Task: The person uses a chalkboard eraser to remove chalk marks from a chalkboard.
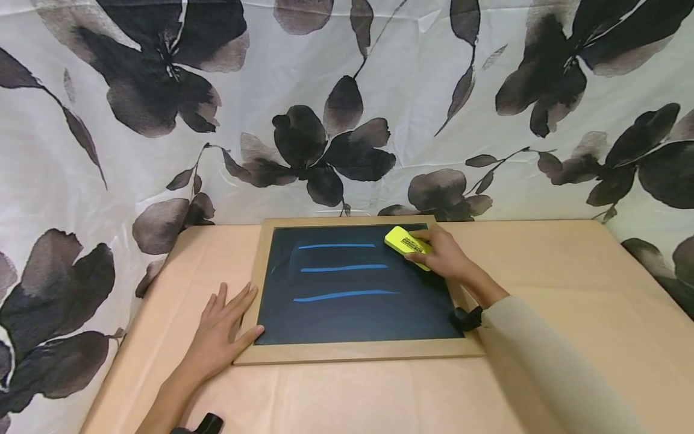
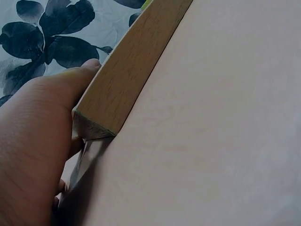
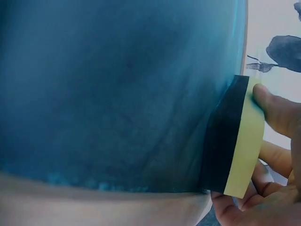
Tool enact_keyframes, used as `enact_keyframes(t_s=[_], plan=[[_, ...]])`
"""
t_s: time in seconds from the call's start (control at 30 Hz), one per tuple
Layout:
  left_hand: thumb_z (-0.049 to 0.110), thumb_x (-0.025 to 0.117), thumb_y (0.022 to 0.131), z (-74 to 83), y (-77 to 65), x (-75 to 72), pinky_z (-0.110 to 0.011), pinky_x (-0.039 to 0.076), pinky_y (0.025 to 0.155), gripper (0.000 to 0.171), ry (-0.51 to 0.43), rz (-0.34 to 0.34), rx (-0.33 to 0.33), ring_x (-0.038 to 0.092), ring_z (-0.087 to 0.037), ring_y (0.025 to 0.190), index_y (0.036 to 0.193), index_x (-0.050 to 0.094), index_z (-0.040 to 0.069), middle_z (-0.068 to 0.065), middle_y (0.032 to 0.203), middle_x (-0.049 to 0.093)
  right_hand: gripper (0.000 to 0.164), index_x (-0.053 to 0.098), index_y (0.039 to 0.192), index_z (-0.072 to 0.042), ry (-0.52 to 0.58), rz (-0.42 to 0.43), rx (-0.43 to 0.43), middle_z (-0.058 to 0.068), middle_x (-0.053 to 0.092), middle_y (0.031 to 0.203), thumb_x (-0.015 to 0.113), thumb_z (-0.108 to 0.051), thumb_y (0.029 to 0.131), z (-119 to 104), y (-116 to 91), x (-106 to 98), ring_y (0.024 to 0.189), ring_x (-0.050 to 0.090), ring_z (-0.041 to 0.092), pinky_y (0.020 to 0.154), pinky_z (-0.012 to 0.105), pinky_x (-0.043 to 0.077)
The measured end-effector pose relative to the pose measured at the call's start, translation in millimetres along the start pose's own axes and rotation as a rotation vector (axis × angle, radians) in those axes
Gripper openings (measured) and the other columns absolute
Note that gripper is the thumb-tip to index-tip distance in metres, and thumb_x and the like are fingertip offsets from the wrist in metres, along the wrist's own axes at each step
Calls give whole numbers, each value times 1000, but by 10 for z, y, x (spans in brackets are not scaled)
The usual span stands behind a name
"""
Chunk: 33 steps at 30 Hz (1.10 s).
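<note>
A chalkboard point(image 1: 347, 319) in a wooden frame point(image 1: 358, 349) lies on the table with three blue lines point(image 1: 344, 267) drawn across it, one above another. My right hand point(image 1: 441, 256) grips a yellow board eraser point(image 1: 402, 240) by its sides at the board's upper right corner. In the right wrist view the dark felt face of the eraser point(image 3: 244, 141) is against the board, close to the frame. My left hand point(image 1: 219, 331) rests at the frame's lower left corner, its fingers spread along the left side and the thumb on the rim. The left wrist view shows the thumb point(image 2: 87, 68) along the frame.
A light wooden-looking tabletop point(image 1: 569, 289) surrounds the board. Behind and to the left hangs a white cloth with dark flowers point(image 1: 434, 72). A black strap point(image 1: 466, 318) is on the right wrist, and a black device point(image 1: 208, 424) sits near the left wrist.
</note>
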<state>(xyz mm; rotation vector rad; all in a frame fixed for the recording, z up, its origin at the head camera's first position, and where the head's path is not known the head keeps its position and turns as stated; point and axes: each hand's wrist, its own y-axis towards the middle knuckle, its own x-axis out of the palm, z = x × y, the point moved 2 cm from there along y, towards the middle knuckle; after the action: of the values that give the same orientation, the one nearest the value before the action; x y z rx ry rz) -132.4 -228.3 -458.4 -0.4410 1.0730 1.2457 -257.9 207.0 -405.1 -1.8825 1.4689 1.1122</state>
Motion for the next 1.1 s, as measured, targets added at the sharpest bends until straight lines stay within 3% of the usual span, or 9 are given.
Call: enact_keyframes(t_s=[0.33, 0.53, 0.73, 1.1], plan=[[39, 68, 87, 6, -2, -8, -61, 5, 109, 71, -7, 19, 12, 10, -53, 138, 147, 41, 13, -14, 148, 39, 54, 59, 126, 7, 6, -11, -29, 18, 58, 101, 76, -19, 81, -167, 173, 119, 87, 47, 29, 74, 38, 37], [39, 68, 86, 20, 0, 14, -63, 7, 108, 70, -5, 34, 26, 11, -53, 137, 146, 42, 12, -14, 147, 41, 56, 58, 128, 7, 46, -18, 2, 18, 53, 98, 76, -19, 82, -234, 211, 202, 85, 46, 29, 74, 38, 37], [39, 68, 86, 21, 9, 17, -63, 7, 108, 70, 2, 31, 30, 12, -53, 137, 146, 43, 11, -14, 147, 41, 53, 59, 126, 6, 63, -3, -35, 17, 57, 98, 77, -17, 81, -263, 263, 263, 85, 47, 28, 74, 37, 38], [38, 67, 87, -5, 14, 12, -60, 6, 110, 70, 2, 36, 36, 11, -53, 137, 146, 42, 11, -15, 146, 41, 57, 56, 131, 5, 57, -66, -13, 18, 59, 113, 75, -21, 84, -422, 405, 319, 94, 49, 28, 84, 42, 40]])
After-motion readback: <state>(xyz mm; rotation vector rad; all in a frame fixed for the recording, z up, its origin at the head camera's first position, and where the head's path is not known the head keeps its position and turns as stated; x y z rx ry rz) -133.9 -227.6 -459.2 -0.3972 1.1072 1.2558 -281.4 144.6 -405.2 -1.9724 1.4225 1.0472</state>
